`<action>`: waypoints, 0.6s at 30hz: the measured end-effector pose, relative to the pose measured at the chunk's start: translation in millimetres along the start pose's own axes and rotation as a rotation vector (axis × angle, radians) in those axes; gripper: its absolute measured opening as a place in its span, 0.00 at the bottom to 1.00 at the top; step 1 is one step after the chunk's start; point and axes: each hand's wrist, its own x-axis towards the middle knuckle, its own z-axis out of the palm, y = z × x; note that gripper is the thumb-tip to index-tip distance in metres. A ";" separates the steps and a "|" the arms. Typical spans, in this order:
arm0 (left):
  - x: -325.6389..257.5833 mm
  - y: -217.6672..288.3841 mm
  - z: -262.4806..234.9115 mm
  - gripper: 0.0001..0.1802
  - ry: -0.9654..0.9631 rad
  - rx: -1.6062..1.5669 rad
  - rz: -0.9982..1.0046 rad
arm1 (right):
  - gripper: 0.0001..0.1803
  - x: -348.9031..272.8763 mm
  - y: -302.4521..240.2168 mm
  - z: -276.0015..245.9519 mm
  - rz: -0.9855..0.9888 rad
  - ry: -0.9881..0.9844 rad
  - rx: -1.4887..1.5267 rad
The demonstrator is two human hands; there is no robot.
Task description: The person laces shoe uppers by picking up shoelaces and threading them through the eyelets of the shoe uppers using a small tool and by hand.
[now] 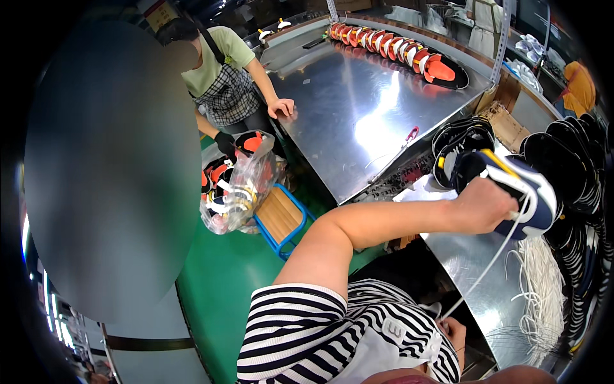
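My left arm reaches across to the right, and my left hand (484,206) is closed on a navy, white and yellow shoe upper (541,182). A white shoelace (481,277) runs taut from the upper's eyelet area down toward my body. At its lower end my right hand (453,334) is closed on the lace, close to my striped shirt; part of that hand is hidden. Just below the upper, a bundle of loose white laces (540,294) lies on a metal work surface (457,256).
Stacked dark shoe uppers (563,163) crowd the right side. A large metal table (332,115) bears a row of orange and white uppers (384,46) and red-handled snips (412,134). A co-worker (224,83) handles a plastic bag (246,198) of uppers beside a blue-framed stool (280,214).
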 end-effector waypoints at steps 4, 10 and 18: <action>28.5 -6.9 0.7 0.10 -0.175 -0.103 -0.066 | 0.13 -3.1 -9.7 -17.4 -0.124 0.291 0.403; -28.3 -47.7 60.7 0.12 -0.606 -0.057 -0.082 | 0.08 57.6 -90.9 -74.6 -0.168 0.682 0.485; -40.9 -33.2 83.5 0.12 -0.800 -0.121 -0.180 | 0.09 112.8 -69.0 -79.6 -0.300 0.391 0.575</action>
